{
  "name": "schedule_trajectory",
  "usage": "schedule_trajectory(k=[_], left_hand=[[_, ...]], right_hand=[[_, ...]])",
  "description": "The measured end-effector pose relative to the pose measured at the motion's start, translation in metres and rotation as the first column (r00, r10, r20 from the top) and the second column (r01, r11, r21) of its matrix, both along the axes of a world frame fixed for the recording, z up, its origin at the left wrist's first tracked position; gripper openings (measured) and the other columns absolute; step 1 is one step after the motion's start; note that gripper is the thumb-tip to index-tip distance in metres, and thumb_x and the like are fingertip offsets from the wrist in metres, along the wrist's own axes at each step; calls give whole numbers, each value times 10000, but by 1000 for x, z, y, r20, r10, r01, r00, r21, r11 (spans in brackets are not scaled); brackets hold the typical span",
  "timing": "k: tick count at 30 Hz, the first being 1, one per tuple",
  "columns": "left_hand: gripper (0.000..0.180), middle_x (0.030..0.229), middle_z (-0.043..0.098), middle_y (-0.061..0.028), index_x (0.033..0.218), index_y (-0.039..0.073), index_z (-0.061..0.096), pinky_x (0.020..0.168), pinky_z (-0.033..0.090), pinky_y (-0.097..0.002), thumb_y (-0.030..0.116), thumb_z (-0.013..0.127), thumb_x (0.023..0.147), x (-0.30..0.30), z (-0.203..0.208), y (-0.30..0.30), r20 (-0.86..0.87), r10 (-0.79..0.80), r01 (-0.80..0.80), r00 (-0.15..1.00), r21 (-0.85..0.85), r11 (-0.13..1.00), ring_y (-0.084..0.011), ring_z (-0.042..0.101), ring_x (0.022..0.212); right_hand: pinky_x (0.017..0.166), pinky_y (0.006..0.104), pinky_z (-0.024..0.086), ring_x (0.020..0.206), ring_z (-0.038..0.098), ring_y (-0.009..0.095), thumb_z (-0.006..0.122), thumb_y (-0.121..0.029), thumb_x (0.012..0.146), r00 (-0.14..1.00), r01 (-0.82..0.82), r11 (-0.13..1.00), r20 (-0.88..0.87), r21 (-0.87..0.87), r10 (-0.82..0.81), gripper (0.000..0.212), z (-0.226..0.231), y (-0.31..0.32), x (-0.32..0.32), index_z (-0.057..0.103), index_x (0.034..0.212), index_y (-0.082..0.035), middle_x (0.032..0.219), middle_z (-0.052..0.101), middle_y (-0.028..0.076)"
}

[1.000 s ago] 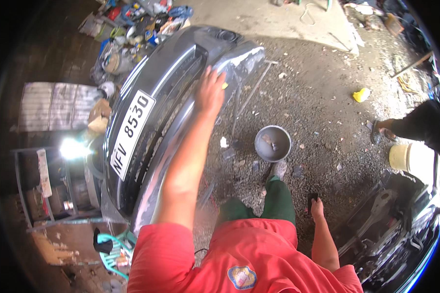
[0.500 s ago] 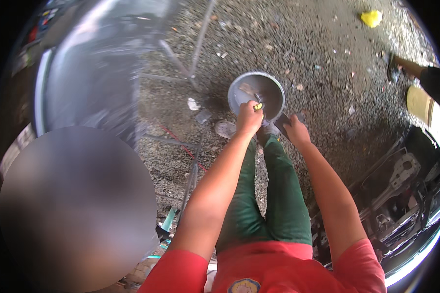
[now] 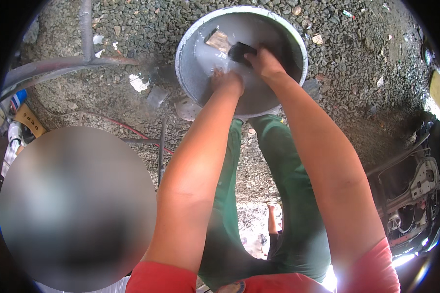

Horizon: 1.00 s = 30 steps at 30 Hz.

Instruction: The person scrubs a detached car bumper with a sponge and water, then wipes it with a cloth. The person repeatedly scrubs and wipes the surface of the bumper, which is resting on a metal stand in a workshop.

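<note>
A round grey basin point(image 3: 180, 66) holds cloudy grey water point(image 3: 266, 30), a tan block point(image 3: 218, 41) and a flat black pad point(image 3: 240, 52) pointing left, long axis roughly sideways, pinched by the right hand point(image 3: 266, 63); the dipped left hand's point(image 3: 228, 82) grip is unclear.

Gravel ground point(image 3: 347, 63)
A round basin point(image 3: 188, 63) stands on it; a white scrap point(image 3: 138, 83) lies to its left.
</note>
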<state>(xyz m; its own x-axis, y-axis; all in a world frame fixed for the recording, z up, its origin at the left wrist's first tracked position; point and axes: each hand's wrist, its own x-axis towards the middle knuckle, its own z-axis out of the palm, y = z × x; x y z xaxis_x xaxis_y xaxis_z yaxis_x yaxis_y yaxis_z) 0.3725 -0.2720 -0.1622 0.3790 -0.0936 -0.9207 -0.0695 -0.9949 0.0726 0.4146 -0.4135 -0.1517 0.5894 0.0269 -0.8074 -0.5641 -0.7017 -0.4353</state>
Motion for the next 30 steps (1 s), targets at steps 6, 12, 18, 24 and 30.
schedule_trajectory(k=[6,12,18,24,30], left_hand=[[596,1531,425,-194,1428,33,474,1145,366,-457,367,588,948,26,74,4,-3,66,-66,998,-94,993,-378,466,1364],[448,1274,625,-259,1313,-2,578,1043,456,-459,278,561,963,17,231,38,122,498,-394,859,-464,793,-395,587,1214],[570,1180,688,-157,1364,-30,524,949,521,-351,320,700,950,-30,417,58,-136,869,-747,477,-584,318,-214,658,1070],[504,1014,699,-81,1207,-22,618,564,514,-289,370,731,912,-54,596,73,-289,910,-794,297,-604,67,-109,625,750],[290,973,684,3,1131,94,658,611,509,-256,300,699,930,-174,677,107,-334,928,-625,-166,-693,-361,-96,625,805]], right_hand=[[984,462,504,1100,644,416,521,-125,890,997,-75,987,-18,-139,73,300,12,-12,-21,708,1080,14,1134,670,283],[886,423,541,1049,683,365,666,-159,875,928,370,927,8,63,-372,362,161,-56,-53,642,1215,-39,1090,708,222],[648,302,487,817,574,116,609,-161,963,974,225,862,-102,454,-201,267,420,-37,-39,643,1205,-54,966,652,16],[699,267,507,822,608,94,629,-183,963,999,-29,767,-4,641,40,275,581,-10,-39,618,1207,-56,950,649,-1],[633,246,496,808,613,97,661,-209,952,970,-41,677,-134,735,204,236,655,69,-83,607,1136,-71,927,639,8]])
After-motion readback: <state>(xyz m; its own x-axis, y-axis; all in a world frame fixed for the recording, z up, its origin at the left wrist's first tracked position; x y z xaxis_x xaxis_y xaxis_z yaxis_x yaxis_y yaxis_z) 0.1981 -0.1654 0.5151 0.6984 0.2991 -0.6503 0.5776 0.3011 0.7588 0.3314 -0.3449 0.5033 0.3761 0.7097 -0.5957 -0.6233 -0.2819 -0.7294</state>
